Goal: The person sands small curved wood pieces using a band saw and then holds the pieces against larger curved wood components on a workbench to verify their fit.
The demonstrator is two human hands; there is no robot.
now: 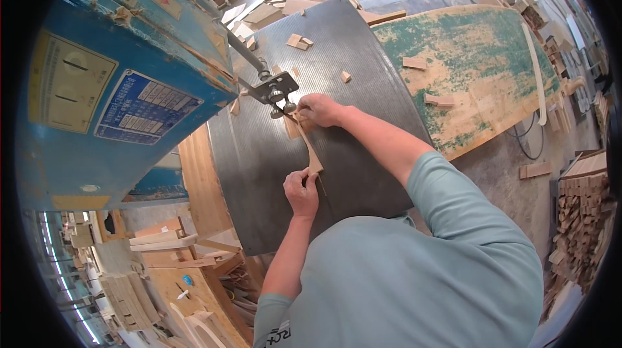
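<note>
A curved, slim wooden piece (pixel 309 147) lies on the dark ridged table (pixel 259 173) of a blue bandsaw (pixel 155 43). Its wider near end is pinched between the fingers of my left hand (pixel 301 192). At the far end, my right hand (pixel 322 109) grips the same piece, very close to the saw's guide rollers (pixel 278 96). The blade itself is hard to make out there. Another bit of wood (pixel 291 129) shows beside the piece below the guide, partly hidden by it and my fingers.
Small offcuts (pixel 299 41) lie on the far part of the saw table, with a wood chip (pixel 346 77) nearer. To the right stands a worn green board (pixel 479 56) bearing wood blocks (pixel 414 63). Stacked wood (pixel 580 218) is at far right; a wooden bench (pixel 194 296) is lower left.
</note>
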